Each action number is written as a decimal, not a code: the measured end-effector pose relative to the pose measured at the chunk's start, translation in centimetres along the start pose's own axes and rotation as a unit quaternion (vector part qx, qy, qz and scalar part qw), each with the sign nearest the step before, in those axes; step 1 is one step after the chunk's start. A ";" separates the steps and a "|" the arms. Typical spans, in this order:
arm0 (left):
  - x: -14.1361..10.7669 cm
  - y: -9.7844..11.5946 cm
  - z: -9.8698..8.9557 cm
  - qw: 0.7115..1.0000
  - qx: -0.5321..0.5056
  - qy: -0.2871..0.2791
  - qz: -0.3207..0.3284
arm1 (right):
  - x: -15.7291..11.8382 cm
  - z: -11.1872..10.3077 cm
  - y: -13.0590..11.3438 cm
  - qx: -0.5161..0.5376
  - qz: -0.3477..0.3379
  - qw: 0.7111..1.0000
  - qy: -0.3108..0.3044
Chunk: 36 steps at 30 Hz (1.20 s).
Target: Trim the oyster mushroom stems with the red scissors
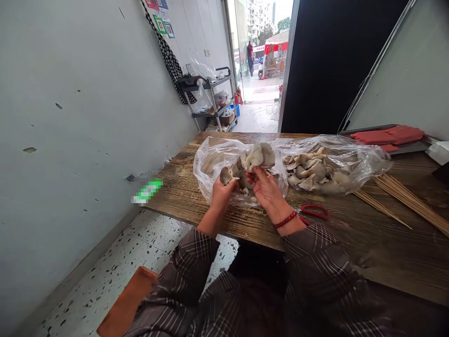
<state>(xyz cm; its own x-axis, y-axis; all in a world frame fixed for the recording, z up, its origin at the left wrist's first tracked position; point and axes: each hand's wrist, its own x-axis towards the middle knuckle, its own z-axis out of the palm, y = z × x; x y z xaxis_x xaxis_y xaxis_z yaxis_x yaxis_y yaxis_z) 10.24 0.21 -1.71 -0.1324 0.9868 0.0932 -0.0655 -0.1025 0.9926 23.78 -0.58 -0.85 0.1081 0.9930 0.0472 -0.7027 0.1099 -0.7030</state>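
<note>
Grey oyster mushrooms are in both hands, above an open clear plastic bag (205, 161) on the dark wooden table (175, 199). My left hand (222, 193) is closed around a small mushroom (226, 175) with its cap facing up. Pinched in my right hand (267, 189), which has a red bead bracelet at the wrist, is a larger mushroom cluster (261, 157). More mushrooms show in the bag between and below the hands. To the right, a second clear bag holds a pile of mushrooms (315, 171).
Red-handled scissors (315, 211) lie right of my right wrist. Bundles of wooden skewers (410, 201) are farther right. A dark tray with red packets (389, 135) sits at the back right. A wheeled cart (210, 98) stands beyond the table, beside a doorway. Orange stool-like object (128, 299) below left.
</note>
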 end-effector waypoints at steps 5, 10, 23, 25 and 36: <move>0.8 0.6 -1.6 0.979 0.173 -0.030 0.108 | -0.1 0.3 0.3 -0.053 -0.034 0.998 0.017; -0.1 2.7 -0.7 0.961 0.178 -0.032 0.207 | -0.5 0.6 0.4 -0.098 -0.057 0.994 0.000; -0.9 2.9 0.0 0.970 0.136 0.001 0.200 | -0.8 0.5 0.7 -0.154 -0.055 0.986 -0.032; -1.0 2.9 0.1 0.978 0.105 -0.009 0.180 | -0.4 0.1 0.9 -0.181 -0.065 0.981 -0.034; -2.0 5.7 -1.6 0.979 -0.133 -0.151 0.002 | 0.0 -0.5 -0.1 -0.358 -0.199 0.909 -0.079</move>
<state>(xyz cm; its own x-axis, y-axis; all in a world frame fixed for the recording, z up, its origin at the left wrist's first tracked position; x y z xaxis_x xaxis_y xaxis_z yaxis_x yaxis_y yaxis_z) 8.59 -2.54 3.66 0.1634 0.9741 0.1563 -0.3265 -0.0961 0.9403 24.20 -0.61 -1.16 0.1118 0.8803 0.4610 0.0151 0.4624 -0.8865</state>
